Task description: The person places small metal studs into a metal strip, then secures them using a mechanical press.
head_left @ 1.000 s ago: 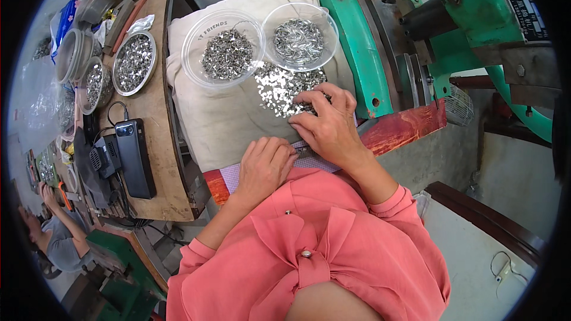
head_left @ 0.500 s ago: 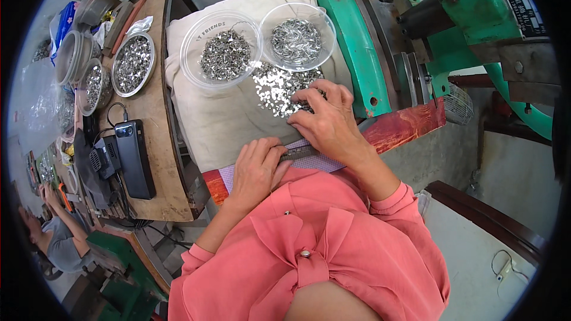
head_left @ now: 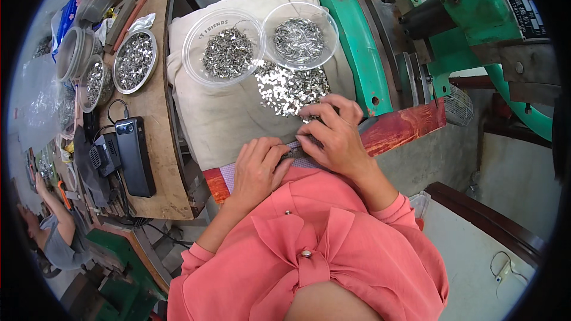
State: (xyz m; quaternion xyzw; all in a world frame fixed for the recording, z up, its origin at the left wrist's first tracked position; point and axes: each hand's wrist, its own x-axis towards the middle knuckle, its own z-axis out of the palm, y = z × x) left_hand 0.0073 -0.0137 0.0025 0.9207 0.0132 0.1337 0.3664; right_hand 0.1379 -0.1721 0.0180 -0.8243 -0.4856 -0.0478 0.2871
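Pieces of shiny metal [head_left: 286, 90] are spread in a heap just beyond the right hand [head_left: 315, 128], on a pale cloth [head_left: 211, 128] which is perhaps laid so that such small pieces are prevented from sliding. The right hand is half curled, with its thumb set apart from the fingers; whether any piece is pinched cannot be told. The left hand [head_left: 259, 163] is loosely bent at the near side of the cloth, beside a dark bar [head_left: 294, 153], which is possibly steadied by it, but the contact is not shown clearly. Beyond both hands, a left tub [head_left: 193, 56] and a right tub [head_left: 331, 38] are placed, seemingly for easy reach. To the right of the right hand, free movement is limited by a green machine [head_left: 364, 53]. Further left of the left hand, a metal dish [head_left: 116, 66] and a black device [head_left: 135, 160] are set on a wooden surface [head_left: 162, 101]
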